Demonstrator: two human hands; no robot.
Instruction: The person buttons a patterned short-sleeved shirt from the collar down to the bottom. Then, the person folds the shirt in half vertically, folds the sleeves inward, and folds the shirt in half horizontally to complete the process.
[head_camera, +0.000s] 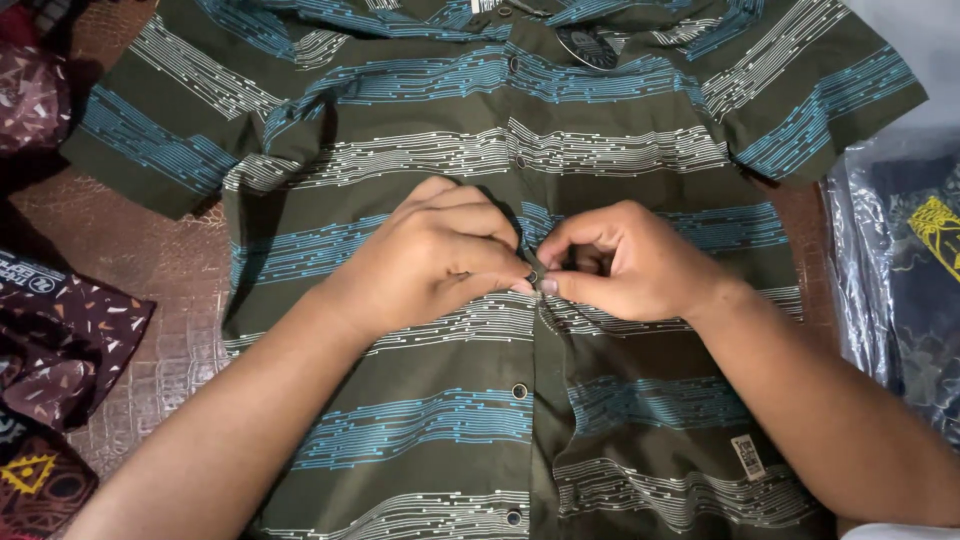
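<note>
Brown textured leather-look surface (160, 270) lies under everything, with dark patterned cloths (60, 350) heaped at the left edge and a clear plastic bag (890, 270) holding another garment at the right.

Spread flat across the middle, front up and collar toward the top of the view, is the shirt (420, 410). It looks like thin woven cloth: light, limp, quick to wrinkle or slide on the smooth surface, and in no way fragile. Lifted by one spot, it would likely sag and fold. The firmer places to take it are probably the doubled front strip where the buttons sit, the collar and the shoulder seams. For fine work, pinching the strip's edge right beside a button seems best.

That is where both hands meet. The left hand (430, 255) has its fingers curled in tight, thumb and forefinger pinched narrowly on the strip's edge. The right hand (625, 260) pinches the facing edge from the other side. Their fingertips nearly touch around a small dark button (535, 275) at mid-chest.

Olive green is the shirt's ground, crossed by bands of fine broken lines, some turquoise and some white. It has short sleeves spread to each side. Further dark buttons (519, 391) run down the strip below the hands. A small tag (747, 456) sits near the hem, and a round one (588, 47) by the collar.
</note>
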